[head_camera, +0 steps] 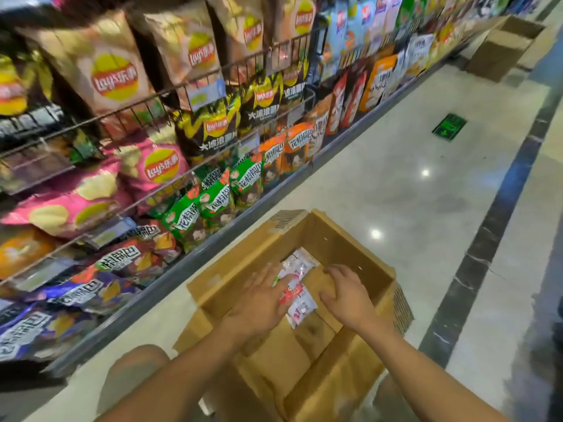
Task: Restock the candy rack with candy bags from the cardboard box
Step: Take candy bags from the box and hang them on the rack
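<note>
An open cardboard box [307, 229] stands on the shop floor in front of me. At its bottom lie a few white, pink and red candy bags [300, 271]. My left hand [262, 303] reaches into the box, fingers spread, lying flat against the left side of the bags. My right hand [347, 295] is inside too, fingers curled, just right of the bags and apart from them. Neither hand has closed on a bag. The wire rack [170, 89] of shelves rises on the left, full of snack bags.
Lay's chip bags [114, 77] and green and orange snack packs [213, 199] fill the shelves. A second cardboard box [502, 47] stands farther down the aisle. A green floor sticker [449, 126] lies on the glossy tile floor. My knees show below.
</note>
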Demonstrator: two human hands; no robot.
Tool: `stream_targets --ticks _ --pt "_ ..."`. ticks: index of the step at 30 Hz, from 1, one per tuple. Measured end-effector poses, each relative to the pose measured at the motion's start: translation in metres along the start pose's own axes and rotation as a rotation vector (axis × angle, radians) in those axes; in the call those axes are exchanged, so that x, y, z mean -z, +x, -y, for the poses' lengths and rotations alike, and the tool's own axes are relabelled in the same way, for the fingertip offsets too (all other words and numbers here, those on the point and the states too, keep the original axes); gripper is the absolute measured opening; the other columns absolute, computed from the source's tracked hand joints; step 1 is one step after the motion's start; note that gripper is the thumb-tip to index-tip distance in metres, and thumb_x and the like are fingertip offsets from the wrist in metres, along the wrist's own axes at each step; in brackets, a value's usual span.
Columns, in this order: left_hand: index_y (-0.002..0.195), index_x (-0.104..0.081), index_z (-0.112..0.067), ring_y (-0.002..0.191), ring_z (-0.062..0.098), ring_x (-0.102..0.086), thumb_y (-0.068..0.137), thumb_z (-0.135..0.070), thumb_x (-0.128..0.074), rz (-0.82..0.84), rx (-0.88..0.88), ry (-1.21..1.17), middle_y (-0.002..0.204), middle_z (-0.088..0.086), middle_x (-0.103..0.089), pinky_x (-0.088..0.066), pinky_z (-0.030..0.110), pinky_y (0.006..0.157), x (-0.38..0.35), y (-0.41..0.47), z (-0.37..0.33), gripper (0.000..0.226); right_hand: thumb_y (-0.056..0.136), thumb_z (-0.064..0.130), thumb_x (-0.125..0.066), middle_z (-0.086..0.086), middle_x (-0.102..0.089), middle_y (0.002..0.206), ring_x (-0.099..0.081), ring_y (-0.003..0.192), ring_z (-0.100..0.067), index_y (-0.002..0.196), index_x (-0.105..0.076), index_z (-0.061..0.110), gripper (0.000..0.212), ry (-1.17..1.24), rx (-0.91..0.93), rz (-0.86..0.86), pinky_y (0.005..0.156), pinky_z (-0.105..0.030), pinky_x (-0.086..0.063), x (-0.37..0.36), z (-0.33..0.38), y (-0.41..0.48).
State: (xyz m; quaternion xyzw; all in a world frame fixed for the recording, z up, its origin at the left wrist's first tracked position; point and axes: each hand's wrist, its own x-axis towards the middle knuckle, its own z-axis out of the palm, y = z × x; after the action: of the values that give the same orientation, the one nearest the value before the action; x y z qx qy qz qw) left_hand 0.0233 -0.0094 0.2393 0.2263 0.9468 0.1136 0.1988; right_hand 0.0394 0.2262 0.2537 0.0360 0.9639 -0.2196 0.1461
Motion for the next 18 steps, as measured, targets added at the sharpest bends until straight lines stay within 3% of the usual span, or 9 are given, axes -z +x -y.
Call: stream_targets --ticks 5,11,16,18 --pt "0.163 -0.017 -0.039 0.162 0.023 0.001 0.107 -0.061 -0.03 0.02 0.024 -0.001 0.175 -0.002 -0.005 -0.008 0.046 0.129 -0.072 0.034 0.028 0.062 0.09 0.039 -0.066 -0.002 -0.043 0.152 -0.04 0.141 -0.025 0.146 -0.048 0.024 0.061 -0.023 -0.008 0.054 0.113 -0.043 -0.041 -0.088 -0.044 0.031" --pt "0.164 -0.019 -0.036 0.162 0.021 -0.004 0.106 -0.059 -0.037 0.021 0.029 -0.132 0.175 -0.005 -0.009 -0.011 0.042 0.128 -0.102 0.056 0.051 0.065 0.091 0.039 -0.066 -0.003 -0.042 0.152 -0.048 0.133 -0.025 0.151 -0.04 0.021 0.068 -0.07 0.004 0.11 0.104 -0.038 -0.045 -0.152 -0.068 0.063" --pt "0.157 -0.039 -0.031 0.153 0.014 -0.029 0.106 -0.046 -0.053 -0.068 0.095 -0.544 0.165 -0.006 -0.032 -0.021 0.019 0.116 -0.108 0.063 0.064 0.055 0.093 0.039 -0.067 -0.005 -0.041 0.153 -0.045 0.136 -0.027 0.155 -0.035 0.021 0.072 -0.107 -0.026 0.195 0.106 -0.039 -0.045 -0.188 -0.071 0.092" --pt "0.149 -0.05 -0.025 0.136 0.013 -0.048 0.107 -0.038 -0.056 -0.113 0.148 -0.801 0.15 -0.003 -0.048 -0.036 0.012 0.104 -0.098 0.067 0.059 0.045 0.092 0.039 -0.067 -0.007 -0.04 0.155 -0.046 0.137 -0.03 0.156 -0.033 0.021 0.074 -0.106 -0.035 0.233 0.108 -0.041 -0.046 -0.201 -0.072 0.107"
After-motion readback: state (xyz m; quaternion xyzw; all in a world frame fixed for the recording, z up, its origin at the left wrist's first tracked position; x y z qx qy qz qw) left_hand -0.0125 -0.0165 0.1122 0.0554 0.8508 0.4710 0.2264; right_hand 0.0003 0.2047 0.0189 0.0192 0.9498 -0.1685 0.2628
